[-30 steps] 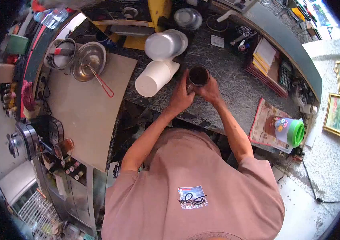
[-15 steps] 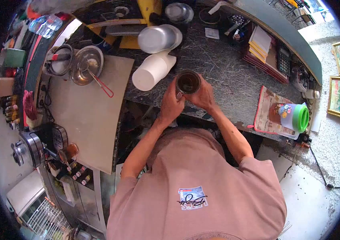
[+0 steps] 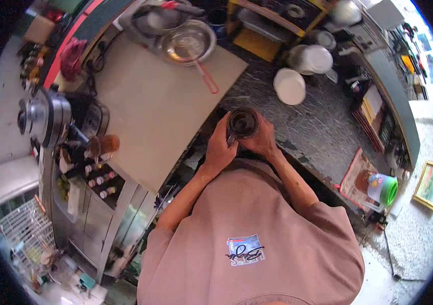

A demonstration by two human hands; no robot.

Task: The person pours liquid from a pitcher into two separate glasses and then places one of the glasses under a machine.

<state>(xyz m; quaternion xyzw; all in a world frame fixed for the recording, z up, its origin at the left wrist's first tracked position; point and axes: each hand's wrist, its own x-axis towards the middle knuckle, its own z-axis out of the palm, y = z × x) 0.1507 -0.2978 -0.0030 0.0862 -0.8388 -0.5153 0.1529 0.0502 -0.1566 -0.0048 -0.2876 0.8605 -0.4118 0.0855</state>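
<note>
A dark round mug (image 3: 243,123) stands upright between my two hands in front of my chest, seen from above with dark contents. My left hand (image 3: 221,145) is wrapped round its left side, where the handle is. Against the right side presses my right hand (image 3: 261,136), its fingers curled round the mug. Just beyond are the dark scratched countertop (image 3: 323,117) and, to the left, a pale board (image 3: 150,107). The undersides of my fingers are hidden.
A metal bowl (image 3: 188,43) with a red-handled utensil (image 3: 206,79) lies at the board's far end. White stacked cups (image 3: 290,86) stand on the counter. At right, a green-lidded container (image 3: 382,189) rests on a cloth (image 3: 356,178); an appliance (image 3: 53,117) is at left.
The view has turned to the left, so the counter, board and cups appear shifted right and rotated. Both hands still hold the mug, which sits slightly lower in view.
</note>
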